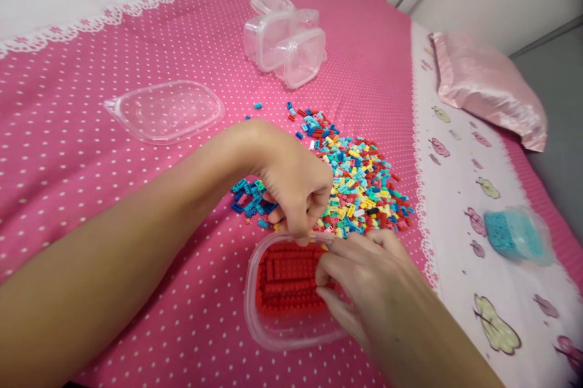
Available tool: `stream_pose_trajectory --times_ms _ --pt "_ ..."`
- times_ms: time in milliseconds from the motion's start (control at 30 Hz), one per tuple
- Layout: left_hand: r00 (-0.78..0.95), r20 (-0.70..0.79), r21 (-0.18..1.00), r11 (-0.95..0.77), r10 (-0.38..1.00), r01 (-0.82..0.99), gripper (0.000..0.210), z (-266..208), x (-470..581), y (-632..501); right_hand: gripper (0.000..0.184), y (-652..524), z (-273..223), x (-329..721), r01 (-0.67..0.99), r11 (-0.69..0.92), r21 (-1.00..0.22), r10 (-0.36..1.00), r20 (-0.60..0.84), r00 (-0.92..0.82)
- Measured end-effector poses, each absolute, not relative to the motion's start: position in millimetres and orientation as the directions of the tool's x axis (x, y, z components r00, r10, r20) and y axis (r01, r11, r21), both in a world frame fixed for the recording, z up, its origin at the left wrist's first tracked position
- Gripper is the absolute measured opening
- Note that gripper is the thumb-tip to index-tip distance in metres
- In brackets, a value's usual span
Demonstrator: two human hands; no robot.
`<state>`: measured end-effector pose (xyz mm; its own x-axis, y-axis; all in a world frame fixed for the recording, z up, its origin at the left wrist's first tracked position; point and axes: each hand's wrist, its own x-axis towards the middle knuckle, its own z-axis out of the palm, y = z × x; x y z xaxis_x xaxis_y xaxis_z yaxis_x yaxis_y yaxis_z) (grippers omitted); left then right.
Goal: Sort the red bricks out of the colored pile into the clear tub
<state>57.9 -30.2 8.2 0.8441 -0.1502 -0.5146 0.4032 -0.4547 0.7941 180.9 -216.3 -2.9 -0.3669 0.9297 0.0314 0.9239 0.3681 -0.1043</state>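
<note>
A clear plastic container (291, 339) stands on the bed with its top facing up. Inside it lie red toy building bricks (289, 269) set in neat rows. My left hand (296, 184) is closed at the far rim, thumb and fingers curled together, its thumb tip touching the rim. Over the container's right side, my right hand (364, 282) is closed too, fingertips pressed together above the red bricks. Whatever either hand pinches is hidden. Just beyond the hands spreads a heap of small multicoloured building bricks (359, 181); a smaller blue cluster (241, 187) lies left of it.
A clear lid (168, 112) lies flat at the left. Several clear containers (291, 42) are heaped at the back. Right of the heap, a container with turquoise contents (514, 234) rests on the patterned bedspread (492, 321). A pink pillow (489, 84) lies at the far right.
</note>
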Motion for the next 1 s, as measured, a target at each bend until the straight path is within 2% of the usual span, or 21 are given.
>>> stream_pose_trajectory --times_ms 233,533,700,833,1000 --pt "0.832 -0.536 0.777 -0.469 -0.142 0.42 0.009 7.7 57.1 -29.4 0.023 -215.3 -3.1 179.6 0.921 0.382 -0.07 0.924 0.043 -0.38" --pt "0.845 -0.514 0.786 -0.474 -0.147 0.396 0.01 6.8 57.4 -29.7 0.024 -215.8 -3.6 178.9 0.928 0.354 -0.119 0.935 0.046 -0.351" --pt "0.839 -0.525 0.772 -0.497 -0.147 0.396 0.009 7.6 57.3 -29.7 0.035 -212.6 2.1 179.9 0.929 0.319 -0.186 0.948 0.063 -0.313" --pt "0.841 -0.52 0.772 -0.504 -0.15 0.387 0.008 8.1 57.7 -30.4 0.046 -206.8 0.1 172.1 0.918 0.348 -0.191 0.937 0.101 -0.334" --pt "0.825 -0.553 0.762 -0.471 -0.115 0.445 0.004 9.3 58.2 -31.5 0.045 -203.9 -5.0 168.7 0.909 0.375 -0.181 0.926 0.126 -0.356"
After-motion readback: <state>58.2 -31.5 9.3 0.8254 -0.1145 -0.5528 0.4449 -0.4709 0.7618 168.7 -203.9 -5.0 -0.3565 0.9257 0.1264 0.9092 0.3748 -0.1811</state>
